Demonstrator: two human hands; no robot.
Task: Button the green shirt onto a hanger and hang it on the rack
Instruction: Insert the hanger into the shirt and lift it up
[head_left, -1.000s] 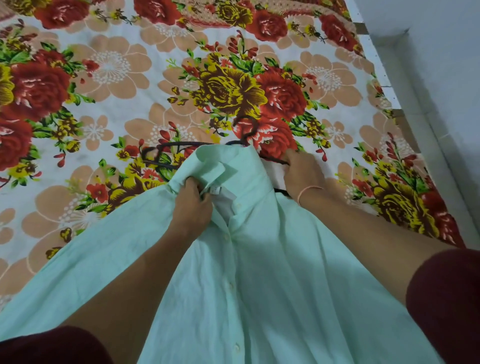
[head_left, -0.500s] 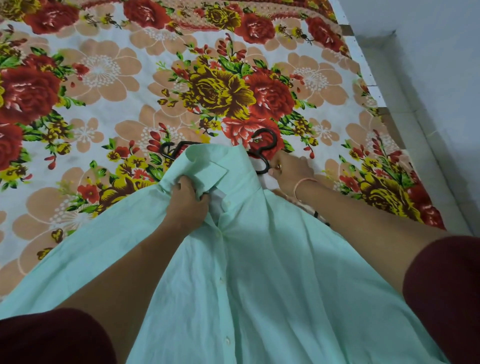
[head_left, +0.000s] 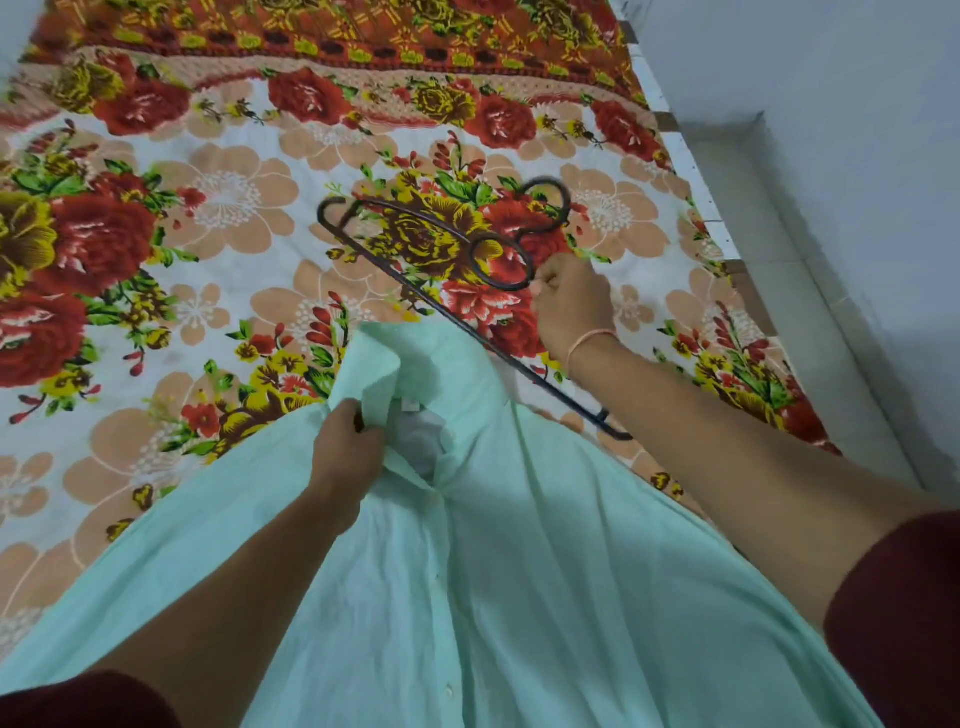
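Green shirt (head_left: 519, 571) lies front-up on the bed (head_left: 218, 270), collar bunched in the clenched left hand (head_left: 345, 447). Black hanger (head_left: 447, 270) has come out from under the collar since a second ago and now lies clear beyond it, the right hand (head_left: 571, 306) gripping it near its loop. With hanger free, it likely needs feeding back through the neck before buttoning; no rack shows.

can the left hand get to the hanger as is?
Probably not right away: the left hand is gripping the shirt collar. The hanger lies bare on the bedsheet beyond it, held by the right hand.
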